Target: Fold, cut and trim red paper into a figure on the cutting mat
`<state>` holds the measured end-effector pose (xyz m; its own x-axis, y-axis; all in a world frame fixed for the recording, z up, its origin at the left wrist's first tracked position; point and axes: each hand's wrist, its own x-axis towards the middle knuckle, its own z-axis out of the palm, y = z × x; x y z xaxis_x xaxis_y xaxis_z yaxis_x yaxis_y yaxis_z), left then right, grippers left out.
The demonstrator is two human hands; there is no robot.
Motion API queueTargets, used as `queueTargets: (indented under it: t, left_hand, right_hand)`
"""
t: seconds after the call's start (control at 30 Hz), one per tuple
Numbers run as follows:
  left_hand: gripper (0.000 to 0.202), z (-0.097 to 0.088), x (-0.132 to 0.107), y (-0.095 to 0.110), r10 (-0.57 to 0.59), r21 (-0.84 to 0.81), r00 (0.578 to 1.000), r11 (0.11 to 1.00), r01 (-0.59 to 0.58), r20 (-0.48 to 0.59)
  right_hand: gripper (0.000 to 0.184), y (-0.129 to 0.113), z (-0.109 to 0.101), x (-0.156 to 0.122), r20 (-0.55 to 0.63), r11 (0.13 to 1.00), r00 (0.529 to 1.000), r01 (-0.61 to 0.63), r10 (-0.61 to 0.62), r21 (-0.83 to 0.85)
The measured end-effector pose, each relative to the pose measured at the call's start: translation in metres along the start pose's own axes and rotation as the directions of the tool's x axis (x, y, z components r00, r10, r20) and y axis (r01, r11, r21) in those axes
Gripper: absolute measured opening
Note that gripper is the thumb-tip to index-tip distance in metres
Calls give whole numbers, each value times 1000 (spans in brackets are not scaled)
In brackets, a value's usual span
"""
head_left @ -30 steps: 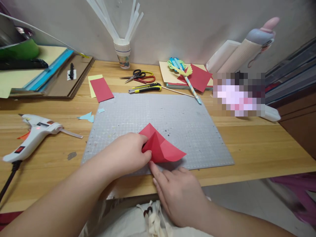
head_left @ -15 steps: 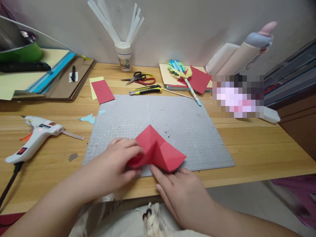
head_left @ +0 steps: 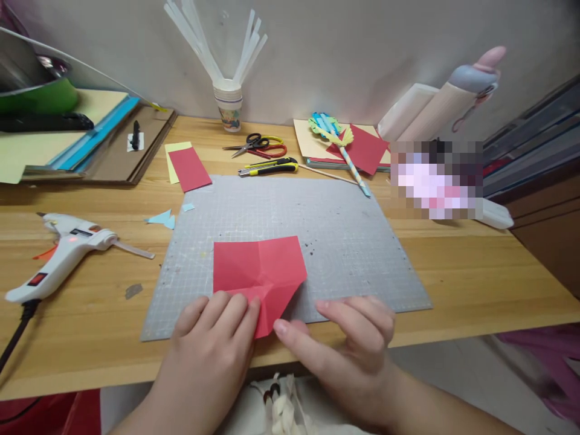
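Observation:
A creased red paper square (head_left: 259, 275) lies nearly flat on the grey cutting mat (head_left: 317, 223), its near corner pointing toward me. My left hand (head_left: 211, 344) rests on the near left part of the paper, fingers together and pressing down on it. My right hand (head_left: 344, 350) is at the paper's near corner, index fingertip touching the tip, the other fingers loosely curled above the mat's front edge.
A white glue gun (head_left: 63, 248) lies left of the mat. Behind the mat are scissors (head_left: 256, 144), a yellow-black utility knife (head_left: 269, 166), red and yellow paper slips (head_left: 188, 166), a cup of glue sticks (head_left: 229, 106), a paper stack (head_left: 344, 145) and folders (head_left: 67, 136) at left.
The folded, raised red paper has been opened out and now lies almost flat. Both hands have drawn back toward me to the paper's near edge.

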<state>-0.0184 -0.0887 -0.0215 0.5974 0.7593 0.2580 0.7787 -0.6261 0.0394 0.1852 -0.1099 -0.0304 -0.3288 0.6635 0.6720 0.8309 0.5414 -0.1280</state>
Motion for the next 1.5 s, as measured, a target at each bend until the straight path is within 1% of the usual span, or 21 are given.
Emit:
queueTargets:
  t: [0.1,0.23,0.37,0.47,0.67,0.77,0.8,0.87,0.93,1.0,1.03,1.07,1.1,1.17,1.23,1.3,1.37,1.4,1.43,1.47,1.5]
  left_hand:
    - [26,-2,-1,3,3,-52,1000,999,-2,1]
    - [32,-2,-8,-6,21,-172,999,985,-28,-44]
    - [37,3,-11,-23,96,-208,995,973,-101,-37]
    - [33,9,-8,-33,125,-223,992,967,-125,-13]
    - [31,14,9,-34,131,-259,989,960,-109,70]
    - [28,10,16,-29,93,-321,990,946,-54,106]
    - [28,9,19,-28,70,-344,989,939,-21,132]
    - [30,7,25,-26,6,-383,980,921,71,197]
    - [29,4,33,-25,-57,-413,963,896,166,262]
    - [22,1,43,-24,-90,-430,941,872,233,326]
    - [17,-1,48,-24,-89,-426,930,870,247,356]
    - [15,-3,54,-24,-84,-417,920,873,253,383]
    - [13,-5,59,-23,-79,-402,910,879,257,408]
    - [10,-9,68,-23,-90,-349,886,898,269,454]
    - [7,-11,74,-22,-100,-299,867,914,274,488]
    - [6,-12,76,-24,-99,-285,861,920,271,499]
    - [9,-11,75,-26,-81,-307,868,916,258,489]
    - [12,-11,73,-28,-74,-324,876,911,254,477]
    - [16,-11,70,-29,-63,-352,885,903,248,461]
    - [20,-11,67,-30,-55,-390,896,887,247,441]
    - [21,-11,64,-30,-63,-439,907,860,261,416]
  right_hand:
    - [25,6,0,1,57,1000,998,14,-14,-5]
    - [25,26,-2,-4,157,993,987,-46,30,104]
    - [23,47,0,-8,265,959,962,-21,-57,282]
    - [24,54,1,-5,359,938,929,-48,-84,343]
    - [28,56,-1,0,442,944,895,-99,-54,315]
    - [34,54,-2,-1,471,946,882,-136,-20,294]
    - [38,53,-3,-3,460,946,888,-144,-6,290]
    - [43,49,-4,-7,371,953,928,-139,31,270]
    - [41,43,-8,-11,177,968,982,-108,68,228]
    - [34,35,-12,-14,-1,980,1000,-27,28,195]
    - [30,30,-14,-14,-32,979,999,36,-30,201]
    - [28,25,-15,-14,12,964,991,125,-132,234]
    - [27,19,-15,-13,133,933,963,182,-232,309]
    - [32,10,-11,-11,314,924,915,132,-252,358]
    - [33,2,-5,-11,364,946,906,103,-216,307]
    - [30,-2,0,-13,314,952,927,117,-207,283]
    - [19,-2,1,-17,250,940,956,64,-155,337]
    - [13,-1,0,-20,224,925,972,-15,-77,381]
    - [11,1,-1,-23,192,893,980,-125,45,431]
    - [13,3,-1,-25,162,840,968,-246,190,483]
    - [14,6,-2,-27,131,772,935,-346,328,534]
